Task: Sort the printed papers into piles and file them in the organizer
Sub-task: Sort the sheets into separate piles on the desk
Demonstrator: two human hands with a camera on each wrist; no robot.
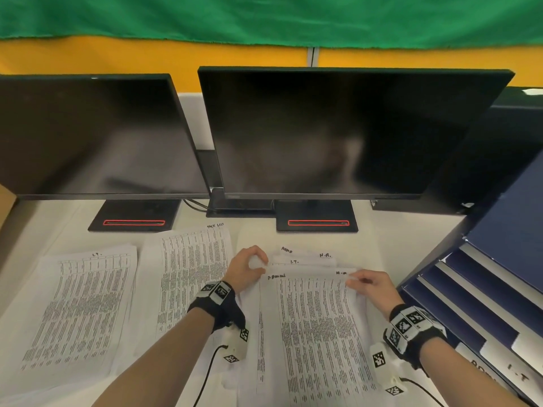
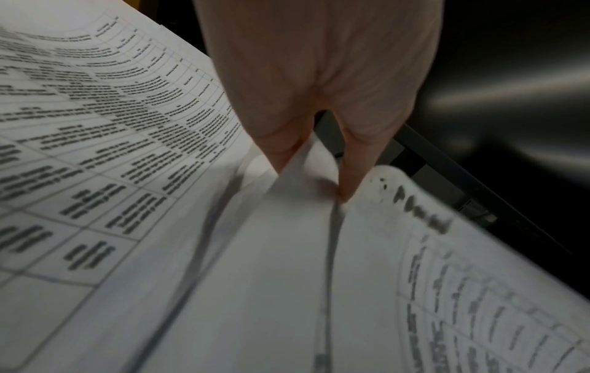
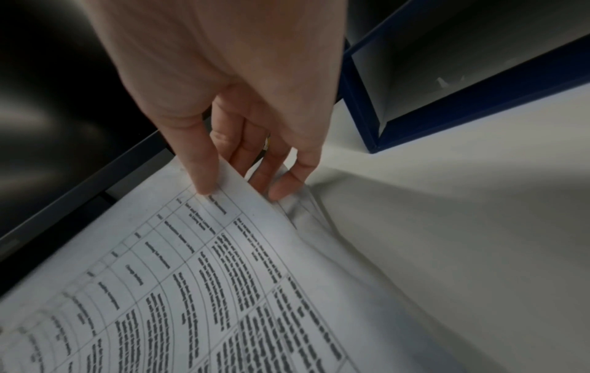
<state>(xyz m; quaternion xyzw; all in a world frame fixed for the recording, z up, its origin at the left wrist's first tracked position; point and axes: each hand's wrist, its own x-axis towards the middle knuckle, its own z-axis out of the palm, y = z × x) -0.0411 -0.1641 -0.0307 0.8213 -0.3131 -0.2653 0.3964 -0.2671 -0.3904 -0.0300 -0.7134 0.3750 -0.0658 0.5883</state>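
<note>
The left hand (image 1: 245,270) pinches the top sheet (image 1: 317,333) at its far left corner and the right hand (image 1: 371,286) at its far right corner, thumb above, atop the stack on the desk (image 1: 411,248), long axis running toward the monitors (image 1: 323,136).

Relative to the right monitor (image 1: 338,133): handwritten "I.T." tops the far-left pile (image 1: 79,306); "H.R." and "I.T." mark fanned sheets (image 1: 305,259) below; "I-T" labels the organizer (image 1: 470,304).
</note>
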